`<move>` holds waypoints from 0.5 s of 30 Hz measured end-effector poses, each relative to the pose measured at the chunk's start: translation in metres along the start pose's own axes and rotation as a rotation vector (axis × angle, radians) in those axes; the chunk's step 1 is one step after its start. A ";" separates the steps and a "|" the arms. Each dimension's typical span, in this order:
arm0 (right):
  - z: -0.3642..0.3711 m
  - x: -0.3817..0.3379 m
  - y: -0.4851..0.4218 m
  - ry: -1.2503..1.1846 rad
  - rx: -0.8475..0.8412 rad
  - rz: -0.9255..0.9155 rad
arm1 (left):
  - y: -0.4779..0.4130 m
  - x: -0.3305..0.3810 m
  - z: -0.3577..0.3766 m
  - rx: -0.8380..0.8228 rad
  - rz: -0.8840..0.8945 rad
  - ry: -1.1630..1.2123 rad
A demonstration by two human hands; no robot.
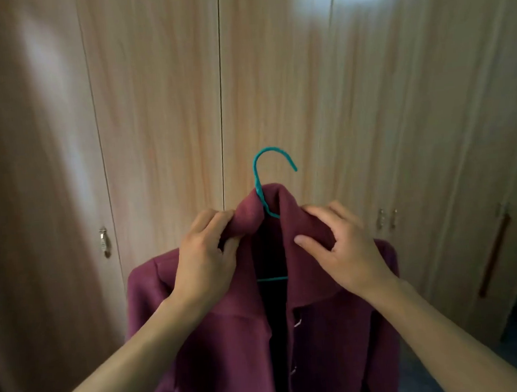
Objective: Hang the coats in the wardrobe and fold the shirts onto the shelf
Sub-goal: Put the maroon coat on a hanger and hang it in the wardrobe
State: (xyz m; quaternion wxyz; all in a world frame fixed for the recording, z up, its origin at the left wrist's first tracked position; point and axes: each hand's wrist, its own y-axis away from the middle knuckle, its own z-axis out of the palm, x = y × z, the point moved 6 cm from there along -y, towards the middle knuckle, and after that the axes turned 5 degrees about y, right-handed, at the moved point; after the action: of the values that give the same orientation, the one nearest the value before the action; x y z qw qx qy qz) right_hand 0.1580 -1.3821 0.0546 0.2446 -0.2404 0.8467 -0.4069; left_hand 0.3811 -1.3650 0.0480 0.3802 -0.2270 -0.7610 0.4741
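Holding up a burgundy woollen coat (231, 350) in front of you, you have both hands at its collar (295, 214). Your left hand (204, 254) grips the left side of the collar, with the fingers curled tight over a fold of the cloth and the thumb pressed against it from below. Your right hand (343, 248) pinches the right side, with the thumb laid flat on the front of the collar and the four fingers bent over its top edge.

The coat sits on a thin teal wire hanger (259, 177). Its hook stands up above the collar between your hands, opening to the right, and its lower bar shows across the dark gap where the coat's front hangs open. The shoulders spread out to either side below your wrists, and the body of the coat drops out of view at the bottom edge.

Behind it stand closed light wood-grain wardrobe doors (159, 111), with the hook just right of the seam between two of them. Small metal handles (104, 242) sit on the doors to the left and right of the coat.
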 end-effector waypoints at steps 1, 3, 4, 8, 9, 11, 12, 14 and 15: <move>0.013 -0.006 -0.005 -0.016 -0.007 -0.012 | 0.000 -0.012 -0.008 0.010 -0.017 -0.011; 0.036 -0.014 -0.015 -0.046 -0.019 -0.030 | 0.001 -0.033 -0.020 0.025 -0.046 -0.030; 0.047 -0.017 -0.019 -0.060 -0.030 -0.036 | 0.001 -0.043 -0.024 0.033 -0.054 -0.039; 0.090 -0.018 -0.035 -0.088 -0.079 -0.059 | 0.005 -0.079 -0.034 0.047 -0.092 -0.101; 0.100 -0.016 -0.038 -0.094 -0.092 -0.064 | 0.006 -0.088 -0.034 0.050 -0.106 -0.118; 0.121 -0.009 -0.044 -0.116 -0.119 -0.067 | 0.008 -0.105 -0.032 0.057 -0.129 -0.153; 0.131 -0.005 -0.047 -0.131 -0.129 -0.069 | 0.010 -0.113 -0.030 0.060 -0.139 -0.169; 0.152 0.003 -0.055 -0.165 -0.136 -0.079 | 0.011 -0.131 -0.024 0.063 -0.163 -0.201; 0.163 0.009 -0.059 -0.187 -0.144 -0.081 | 0.012 -0.141 -0.021 0.064 -0.179 -0.216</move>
State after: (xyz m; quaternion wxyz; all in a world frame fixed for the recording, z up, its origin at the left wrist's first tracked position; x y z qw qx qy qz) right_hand 0.2632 -1.5129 0.0102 0.2880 -0.3281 0.8368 -0.3303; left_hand 0.4833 -1.4476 -0.0081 0.3437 -0.0936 -0.7994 0.4839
